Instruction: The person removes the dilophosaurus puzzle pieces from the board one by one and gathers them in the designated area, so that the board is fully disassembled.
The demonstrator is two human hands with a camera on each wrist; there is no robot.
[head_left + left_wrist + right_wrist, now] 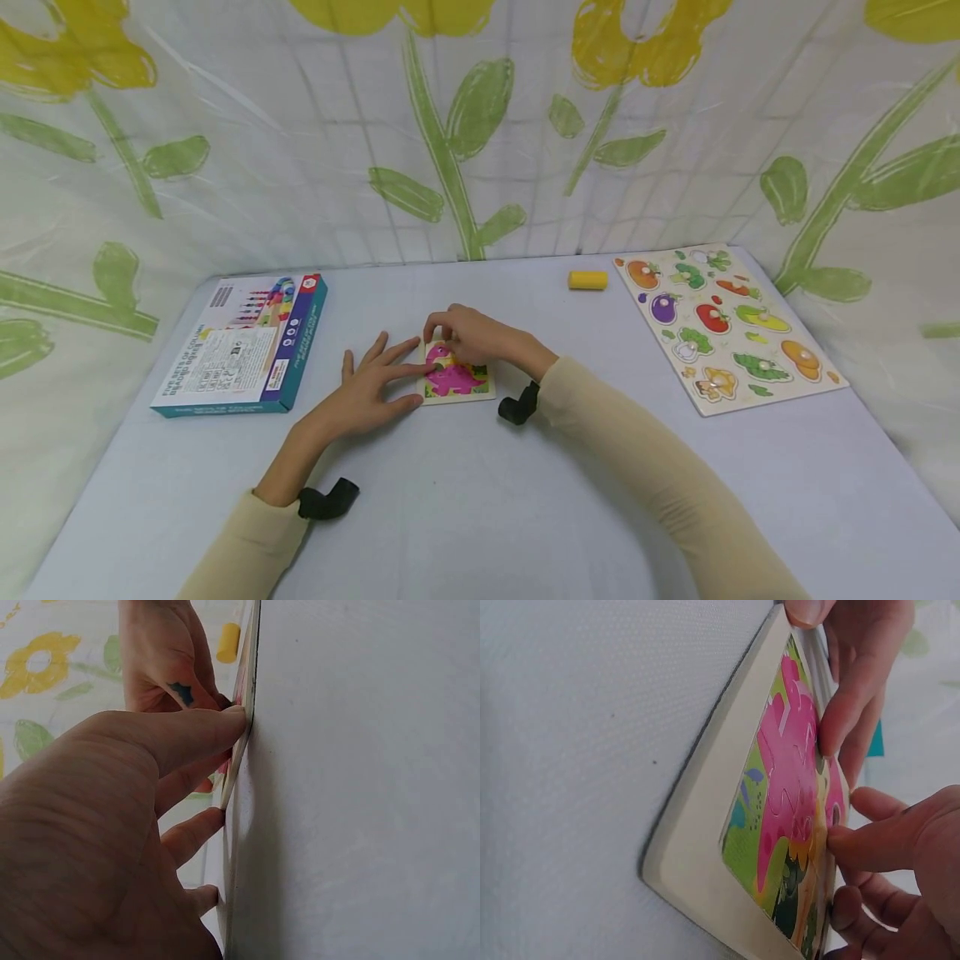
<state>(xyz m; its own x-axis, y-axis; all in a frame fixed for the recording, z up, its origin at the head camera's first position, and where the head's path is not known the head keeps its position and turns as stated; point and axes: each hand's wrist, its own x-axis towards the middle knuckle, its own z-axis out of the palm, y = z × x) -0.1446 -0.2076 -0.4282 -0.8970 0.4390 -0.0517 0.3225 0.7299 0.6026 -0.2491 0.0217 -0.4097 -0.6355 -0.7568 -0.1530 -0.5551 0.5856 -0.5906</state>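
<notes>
A small square wooden puzzle (459,381) with a pink dinosaur on a green ground lies in the middle of the table. My left hand (367,390) lies along its left side, fingers spread and fairly straight. Its thumb (214,729) touches the board's near edge, and one fingertip reaches over the picture. From the right, my right hand (476,333) bends over the upper part of the puzzle, fingers curled. In the right wrist view its thumb (862,846) sits on the picture near the dinosaur's head, the other fingertips by the far edge. The right hand partly hides the picture's top.
A boxed toy set (238,350) lies at the left. A yellow cylinder (587,280) rests near the back edge. On the right is a larger wooden vegetable puzzle board (731,325). Behind the table hangs a flower-patterned curtain (315,150).
</notes>
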